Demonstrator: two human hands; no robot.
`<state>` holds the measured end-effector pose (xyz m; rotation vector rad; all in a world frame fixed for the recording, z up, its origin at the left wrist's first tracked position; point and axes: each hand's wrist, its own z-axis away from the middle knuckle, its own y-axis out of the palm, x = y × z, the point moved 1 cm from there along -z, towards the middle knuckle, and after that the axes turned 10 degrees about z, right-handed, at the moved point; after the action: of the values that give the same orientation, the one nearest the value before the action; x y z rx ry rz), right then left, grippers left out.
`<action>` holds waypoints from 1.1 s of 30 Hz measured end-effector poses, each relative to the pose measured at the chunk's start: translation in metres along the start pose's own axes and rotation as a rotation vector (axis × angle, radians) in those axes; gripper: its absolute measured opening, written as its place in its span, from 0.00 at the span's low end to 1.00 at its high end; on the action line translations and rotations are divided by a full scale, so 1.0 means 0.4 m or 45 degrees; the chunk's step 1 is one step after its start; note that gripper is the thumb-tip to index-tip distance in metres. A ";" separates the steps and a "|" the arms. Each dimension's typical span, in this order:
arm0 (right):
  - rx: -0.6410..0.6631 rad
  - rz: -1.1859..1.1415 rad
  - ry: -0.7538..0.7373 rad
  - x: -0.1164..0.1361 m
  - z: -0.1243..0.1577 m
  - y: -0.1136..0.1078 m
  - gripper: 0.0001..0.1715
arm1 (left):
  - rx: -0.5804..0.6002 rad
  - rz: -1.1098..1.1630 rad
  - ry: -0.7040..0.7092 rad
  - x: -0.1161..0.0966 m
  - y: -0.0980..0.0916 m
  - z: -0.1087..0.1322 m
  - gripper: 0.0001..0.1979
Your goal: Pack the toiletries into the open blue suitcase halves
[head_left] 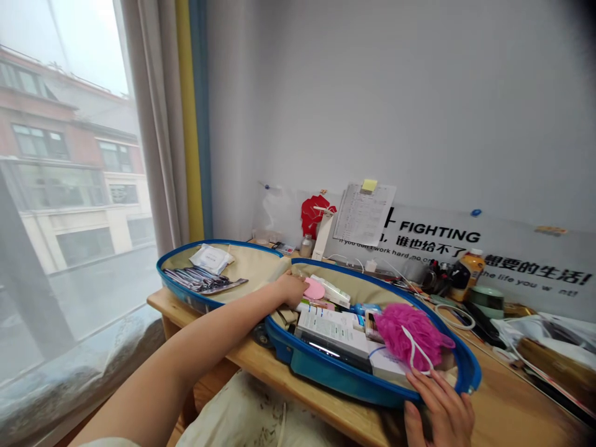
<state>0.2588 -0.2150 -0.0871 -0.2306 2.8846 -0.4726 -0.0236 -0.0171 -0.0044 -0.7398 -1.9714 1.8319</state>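
Though spread open, right fingers [421, 388] just below the pink mesh bath pouf [412, 335]

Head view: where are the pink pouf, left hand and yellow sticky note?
Pink pouf [410, 335]: head view, middle of the mesh.
Left hand [289, 290]: head view, back of the hand.
Yellow sticky note [369, 185]: head view, middle of the note.

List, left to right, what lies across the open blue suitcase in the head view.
Foil sachets → left hand → pink pad → pink bath puff
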 end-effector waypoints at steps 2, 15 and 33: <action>0.001 0.005 -0.014 -0.003 0.002 0.002 0.18 | -0.148 0.029 -0.044 -0.006 -0.029 0.007 0.19; -0.027 0.041 -0.064 0.004 -0.012 -0.003 0.17 | -0.255 0.011 -1.091 0.344 -0.125 0.150 0.20; -0.019 0.057 -0.042 0.007 -0.006 -0.004 0.17 | -0.111 -0.141 -1.238 0.496 -0.070 0.208 0.25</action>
<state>0.2557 -0.2163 -0.0850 -0.1741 2.8554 -0.4357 -0.2347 0.0317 -0.0041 0.3520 -2.5565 2.2705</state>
